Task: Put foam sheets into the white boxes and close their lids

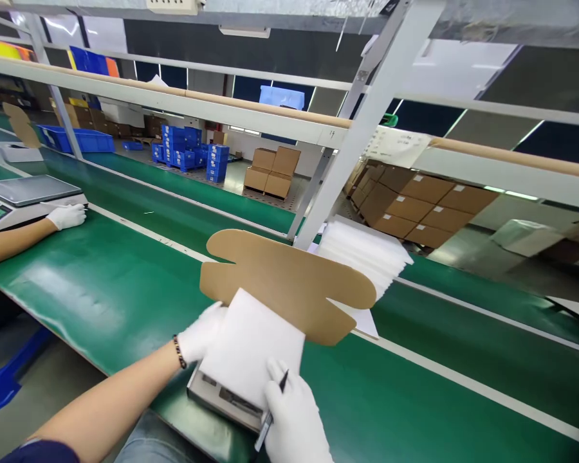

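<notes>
A shallow box (222,403) sits before me at the near edge of the green work surface, its brown lid flap (289,276) raised behind it. Over the box lies a white foam sheet (253,341), covering most of the contents; some dark and grey parts show along the near side. My left hand (203,333), in a white glove, closes on the sheet's left edge, fingers partly hidden. My gloved right hand (294,418) is closed around a pen (265,429), with its fingers touching the sheet's near right corner.
A stack of white foam sheets (361,251) stands behind the flap at right, near a slanted metal post (367,122). At left, another person's gloved hand (68,217) rests beside a weighing scale (31,193). A shelf rail (251,122) crosses above the surface.
</notes>
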`<action>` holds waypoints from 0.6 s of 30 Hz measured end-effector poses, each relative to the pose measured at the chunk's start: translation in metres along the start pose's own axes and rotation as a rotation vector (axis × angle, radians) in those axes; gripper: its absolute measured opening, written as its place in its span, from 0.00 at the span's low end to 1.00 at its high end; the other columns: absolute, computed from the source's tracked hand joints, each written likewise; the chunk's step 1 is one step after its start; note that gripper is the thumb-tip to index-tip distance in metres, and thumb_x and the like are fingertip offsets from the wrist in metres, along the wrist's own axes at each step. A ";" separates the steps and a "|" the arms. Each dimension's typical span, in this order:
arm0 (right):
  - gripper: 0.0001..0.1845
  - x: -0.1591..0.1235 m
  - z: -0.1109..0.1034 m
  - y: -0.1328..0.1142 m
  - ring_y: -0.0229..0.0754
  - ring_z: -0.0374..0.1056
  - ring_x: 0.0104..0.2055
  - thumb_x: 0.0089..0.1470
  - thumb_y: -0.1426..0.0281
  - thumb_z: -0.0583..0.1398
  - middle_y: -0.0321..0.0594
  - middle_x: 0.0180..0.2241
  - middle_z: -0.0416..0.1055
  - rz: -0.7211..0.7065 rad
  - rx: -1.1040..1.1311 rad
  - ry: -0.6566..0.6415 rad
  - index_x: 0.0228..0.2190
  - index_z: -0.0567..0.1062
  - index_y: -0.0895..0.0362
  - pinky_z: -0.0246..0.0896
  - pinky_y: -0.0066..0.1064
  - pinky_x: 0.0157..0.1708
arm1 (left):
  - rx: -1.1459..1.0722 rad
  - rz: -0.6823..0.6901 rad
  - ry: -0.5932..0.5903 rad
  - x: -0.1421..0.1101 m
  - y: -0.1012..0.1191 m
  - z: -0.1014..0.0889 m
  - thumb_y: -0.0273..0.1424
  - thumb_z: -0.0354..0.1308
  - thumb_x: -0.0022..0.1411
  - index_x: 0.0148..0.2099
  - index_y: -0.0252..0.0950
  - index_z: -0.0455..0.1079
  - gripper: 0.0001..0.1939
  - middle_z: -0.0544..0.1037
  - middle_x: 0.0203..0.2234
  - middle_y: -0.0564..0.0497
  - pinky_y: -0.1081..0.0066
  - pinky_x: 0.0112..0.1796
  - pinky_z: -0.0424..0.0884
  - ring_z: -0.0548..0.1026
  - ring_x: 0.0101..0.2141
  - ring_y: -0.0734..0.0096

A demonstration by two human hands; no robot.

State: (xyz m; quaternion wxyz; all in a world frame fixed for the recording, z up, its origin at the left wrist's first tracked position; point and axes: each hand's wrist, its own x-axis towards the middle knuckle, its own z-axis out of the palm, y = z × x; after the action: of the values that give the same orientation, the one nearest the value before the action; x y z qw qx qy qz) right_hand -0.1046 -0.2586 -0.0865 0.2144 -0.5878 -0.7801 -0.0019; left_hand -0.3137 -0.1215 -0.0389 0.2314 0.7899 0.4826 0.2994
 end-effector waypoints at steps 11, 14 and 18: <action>0.43 0.039 -0.019 -0.008 0.67 0.52 0.63 0.44 0.64 0.63 0.59 0.59 0.61 0.150 0.059 -0.248 0.60 0.63 0.66 0.52 0.58 0.60 | 0.367 0.156 -0.290 -0.039 -0.005 0.011 0.47 0.59 0.61 0.67 0.39 0.59 0.36 0.53 0.68 0.38 0.37 0.59 0.56 0.49 0.66 0.35; 0.39 0.047 -0.005 -0.004 0.70 0.48 0.64 0.46 0.64 0.63 0.61 0.60 0.60 0.242 0.028 -0.123 0.58 0.65 0.69 0.43 0.63 0.62 | 0.352 0.215 -0.237 -0.028 -0.003 0.017 0.44 0.59 0.62 0.68 0.36 0.57 0.36 0.52 0.68 0.37 0.42 0.60 0.58 0.51 0.66 0.38; 0.27 0.048 0.004 -0.008 0.69 0.53 0.61 0.50 0.62 0.62 0.59 0.56 0.64 0.252 0.017 -0.062 0.49 0.72 0.65 0.45 0.63 0.61 | 0.351 0.306 -0.238 -0.019 -0.005 0.015 0.45 0.57 0.62 0.64 0.35 0.62 0.32 0.60 0.65 0.37 0.45 0.63 0.54 0.55 0.64 0.42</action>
State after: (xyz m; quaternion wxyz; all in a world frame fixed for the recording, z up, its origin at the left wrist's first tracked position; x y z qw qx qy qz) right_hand -0.1234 -0.2157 -0.0725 0.1936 -0.6792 -0.7062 0.0497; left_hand -0.3128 -0.1374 -0.0580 0.0979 0.9114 0.3715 0.1476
